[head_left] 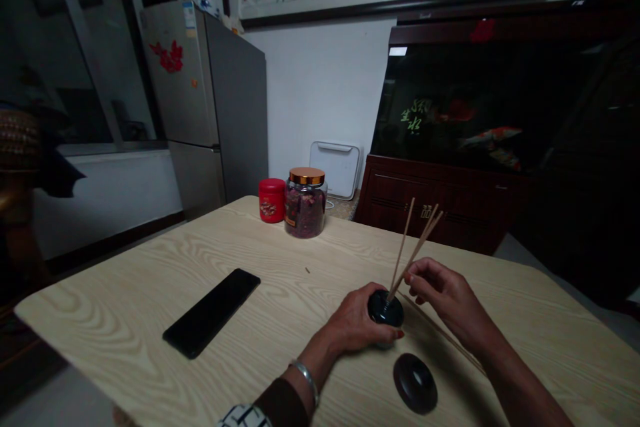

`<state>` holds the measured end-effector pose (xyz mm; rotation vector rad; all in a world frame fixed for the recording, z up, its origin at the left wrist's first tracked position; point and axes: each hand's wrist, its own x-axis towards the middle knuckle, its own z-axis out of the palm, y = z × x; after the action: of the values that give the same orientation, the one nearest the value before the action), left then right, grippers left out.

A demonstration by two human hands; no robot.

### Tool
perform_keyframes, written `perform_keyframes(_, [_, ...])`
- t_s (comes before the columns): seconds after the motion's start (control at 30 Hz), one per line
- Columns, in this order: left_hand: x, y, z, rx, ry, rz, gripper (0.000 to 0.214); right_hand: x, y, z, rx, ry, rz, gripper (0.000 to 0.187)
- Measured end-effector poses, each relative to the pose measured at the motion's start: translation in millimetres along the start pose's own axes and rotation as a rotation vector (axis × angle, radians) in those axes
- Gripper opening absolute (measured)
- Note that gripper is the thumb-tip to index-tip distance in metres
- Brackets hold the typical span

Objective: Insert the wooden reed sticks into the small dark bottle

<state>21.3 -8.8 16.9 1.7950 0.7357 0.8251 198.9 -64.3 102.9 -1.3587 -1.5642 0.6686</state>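
Observation:
My left hand [353, 320] is wrapped round a small dark glass bottle [384, 312] that stands on the table, its thumb along the near side. Several thin wooden reed sticks [416, 248] rise from the bottle's neck, leaning to the right. The fingertips of my right hand [445, 290] pinch at the lower part of these sticks; how many it grips I cannot tell. Another reed stick [447, 335] lies on the table under my right forearm. Just in front of the bottle rests a dark round ring-shaped cap [406, 387].
On the wood-grain table [280, 340] lie a black phone [213, 313] and a tiny stick fragment [307, 270]. A red canister [271, 201] and a copper-lidded jar [305, 207] stand at the far edge. Beyond are a fridge [237, 100] and a fish tank [450, 107].

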Motion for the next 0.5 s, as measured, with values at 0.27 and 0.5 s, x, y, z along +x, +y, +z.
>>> perform_keyframes(0.27, [0.6,-2.6,0.5,-0.002,-0.004,-0.012,0.063,-1.6,55.5,-51.9,-0.861,-0.233,0.194,0.011])
perform_keyframes(0.5, [0.7,-2.8,0.4,-0.014,0.001,-0.006,0.06,-8.9,105.0,-49.3,-1.014,-0.344,0.302,0.014])
